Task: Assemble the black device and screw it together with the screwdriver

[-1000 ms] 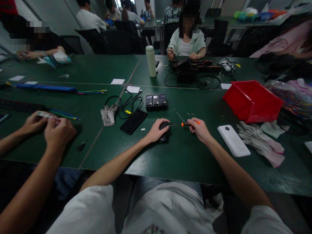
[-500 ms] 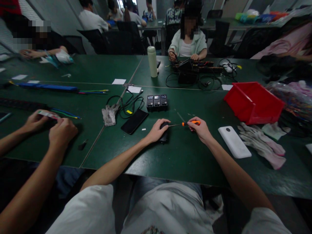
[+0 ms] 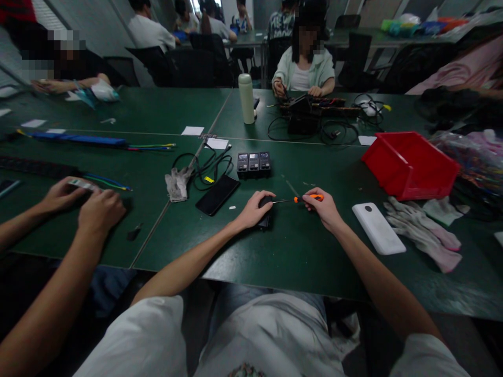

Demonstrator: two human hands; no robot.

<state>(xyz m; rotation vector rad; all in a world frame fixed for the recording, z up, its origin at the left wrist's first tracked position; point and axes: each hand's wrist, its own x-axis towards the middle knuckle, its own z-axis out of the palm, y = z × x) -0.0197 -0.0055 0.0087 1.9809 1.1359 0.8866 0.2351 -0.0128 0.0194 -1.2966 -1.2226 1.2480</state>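
My left hand is closed around a small black block-like part, which rests on the green table and is partly hidden by the fingers. In my right hand is a screwdriver with an orange and black handle. Its thin shaft lies level and points left, with the tip at the right side of the black part. A black smartphone lies to the left of my left hand. Beyond the hands sits a black unit with three modules.
A red bin, a white power bank and work gloves lie to the right. Another glove and a coiled black cable are at left. A pale green bottle stands farther back. A co-worker's hands work at left.
My hands, the black part and the screwdriver show almost no movement. The co-worker at left has slightly shifted the small pale piece in their hands.
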